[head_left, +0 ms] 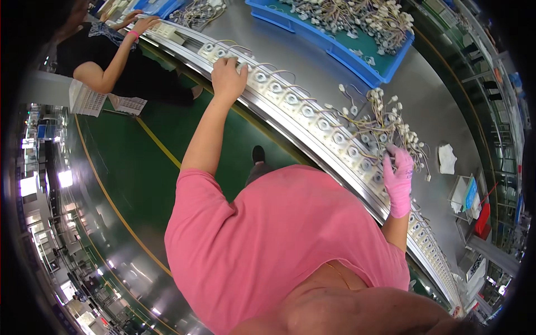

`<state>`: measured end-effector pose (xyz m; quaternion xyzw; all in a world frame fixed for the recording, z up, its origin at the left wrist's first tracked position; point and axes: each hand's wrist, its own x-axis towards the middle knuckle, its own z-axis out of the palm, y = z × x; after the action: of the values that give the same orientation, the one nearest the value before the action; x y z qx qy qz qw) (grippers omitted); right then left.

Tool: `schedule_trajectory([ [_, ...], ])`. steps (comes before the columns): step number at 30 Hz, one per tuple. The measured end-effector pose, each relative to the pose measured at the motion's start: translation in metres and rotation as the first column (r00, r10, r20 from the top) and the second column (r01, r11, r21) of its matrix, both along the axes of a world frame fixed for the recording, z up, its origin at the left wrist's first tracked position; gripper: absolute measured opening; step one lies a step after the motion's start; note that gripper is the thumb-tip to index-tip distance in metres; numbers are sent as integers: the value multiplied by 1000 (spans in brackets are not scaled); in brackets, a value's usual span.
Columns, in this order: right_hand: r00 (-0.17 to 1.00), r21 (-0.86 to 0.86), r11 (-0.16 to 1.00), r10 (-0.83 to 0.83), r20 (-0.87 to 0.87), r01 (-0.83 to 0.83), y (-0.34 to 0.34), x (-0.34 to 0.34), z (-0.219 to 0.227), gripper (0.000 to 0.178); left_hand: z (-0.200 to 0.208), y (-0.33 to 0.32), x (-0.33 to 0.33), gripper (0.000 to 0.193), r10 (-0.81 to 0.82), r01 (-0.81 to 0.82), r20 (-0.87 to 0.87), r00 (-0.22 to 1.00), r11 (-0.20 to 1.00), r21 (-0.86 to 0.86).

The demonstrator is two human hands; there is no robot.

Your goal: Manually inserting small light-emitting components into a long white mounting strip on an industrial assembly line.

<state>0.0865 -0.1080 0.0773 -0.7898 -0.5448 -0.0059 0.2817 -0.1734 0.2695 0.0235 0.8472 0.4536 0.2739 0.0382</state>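
Observation:
A long row of white square plastic housings [291, 99] with round metallic centres and thin wires sits in a metal rail running from far left to near right. My bare left hand [228, 80] rests over the far part of this row, its thumb and fingers closed around one housing. On my right hand [398, 177] is a pink glove with grey fingertips. Its thumb and fingers pinch at the near edge of a tangled pile of wired parts with white connectors [385, 114]. The exact piece between those fingertips is hidden.
A blue tray [335, 51] heaped with wired connectors stands on the metal bench [441, 106]. At the right lie a white cloth [446, 159] and a small rack [462, 195]. Another person's hands [142, 25] work along the rail at the far left, near more wired parts.

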Motion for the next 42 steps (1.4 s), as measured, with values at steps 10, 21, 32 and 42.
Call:
schedule_trajectory([
  [10,999,-34,999,23,-47,-25,137,-99,-5,19,-1,93,-38,30,-142,141,-83,986,990,-18],
  [21,993,-25,993,117,-30,-118,253,-153,5,20,4,157,-79,28,-314,351,186,931,909,-225],
  [32,988,26,988,151,-21,-151,301,-140,-3,19,-14,293,-166,50,83,-82,41,996,996,-29],
  [42,998,-15,998,65,-8,-65,358,-168,-2,18,-36,397,-173,52,152,-150,-86,985,988,32],
])
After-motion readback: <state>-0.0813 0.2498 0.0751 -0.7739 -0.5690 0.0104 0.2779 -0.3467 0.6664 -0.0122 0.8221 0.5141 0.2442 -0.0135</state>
